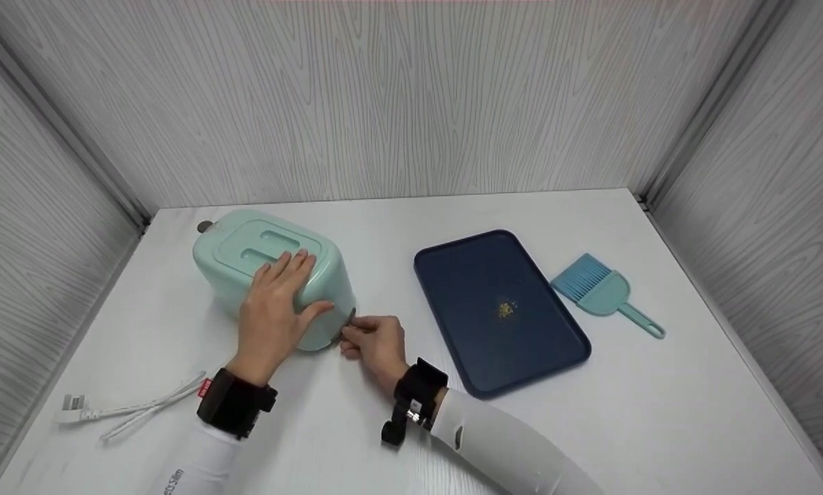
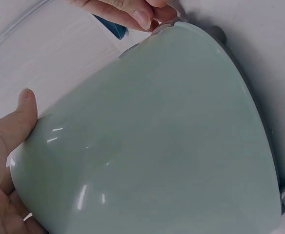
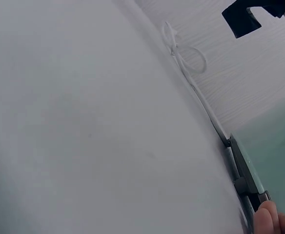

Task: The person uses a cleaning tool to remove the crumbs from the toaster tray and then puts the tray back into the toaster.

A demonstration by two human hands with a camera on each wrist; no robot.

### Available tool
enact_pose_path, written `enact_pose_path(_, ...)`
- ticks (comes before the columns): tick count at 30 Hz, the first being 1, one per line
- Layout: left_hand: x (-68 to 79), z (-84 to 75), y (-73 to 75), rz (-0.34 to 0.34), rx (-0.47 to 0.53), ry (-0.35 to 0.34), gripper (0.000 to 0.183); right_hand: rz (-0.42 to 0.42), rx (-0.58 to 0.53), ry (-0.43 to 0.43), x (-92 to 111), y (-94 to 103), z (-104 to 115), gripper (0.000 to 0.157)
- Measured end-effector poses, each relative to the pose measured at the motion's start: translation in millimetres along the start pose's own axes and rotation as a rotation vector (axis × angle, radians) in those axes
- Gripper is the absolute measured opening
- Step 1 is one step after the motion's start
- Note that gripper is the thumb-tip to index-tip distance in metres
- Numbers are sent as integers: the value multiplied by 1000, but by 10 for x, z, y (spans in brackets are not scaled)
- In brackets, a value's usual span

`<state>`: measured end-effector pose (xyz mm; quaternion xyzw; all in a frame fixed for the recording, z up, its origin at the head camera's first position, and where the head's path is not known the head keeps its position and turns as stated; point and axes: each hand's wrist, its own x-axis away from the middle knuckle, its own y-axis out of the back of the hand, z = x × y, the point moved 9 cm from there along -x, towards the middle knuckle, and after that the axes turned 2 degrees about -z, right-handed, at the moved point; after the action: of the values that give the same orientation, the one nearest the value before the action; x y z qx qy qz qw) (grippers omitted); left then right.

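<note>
A mint-green toaster [image 1: 273,237] with two slots in its top stands at the left of the table. My left hand [image 1: 271,320] rests on its top and near edge, fingers fairly straight, thumb spread to the side. At the toaster's right end, my right hand [image 1: 378,344] pinches a small dark part low on the body, near the base. The right wrist view shows those fingertips [image 3: 265,218] against the toaster's dark bottom edge [image 3: 245,168]; the exact shape of the pinched part is hidden. The toaster's smooth green side [image 2: 157,126] fills most of the left wrist view.
Right of the toaster lies a dark blue tray [image 1: 473,323] with a few yellowish crumbs [image 1: 506,309]. Farther right is a teal brush and dustpan [image 1: 604,292]. A white cord [image 1: 153,404] with a plug [image 1: 73,410] lies at the front left. Pale walls enclose the table.
</note>
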<state>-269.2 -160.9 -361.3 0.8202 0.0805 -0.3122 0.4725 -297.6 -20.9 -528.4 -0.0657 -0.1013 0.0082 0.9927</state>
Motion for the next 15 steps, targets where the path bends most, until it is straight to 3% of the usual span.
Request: enact_pose_path(15,0,0,-6,-10,7,-3,80,23,27,22,-61,-21,10,17)
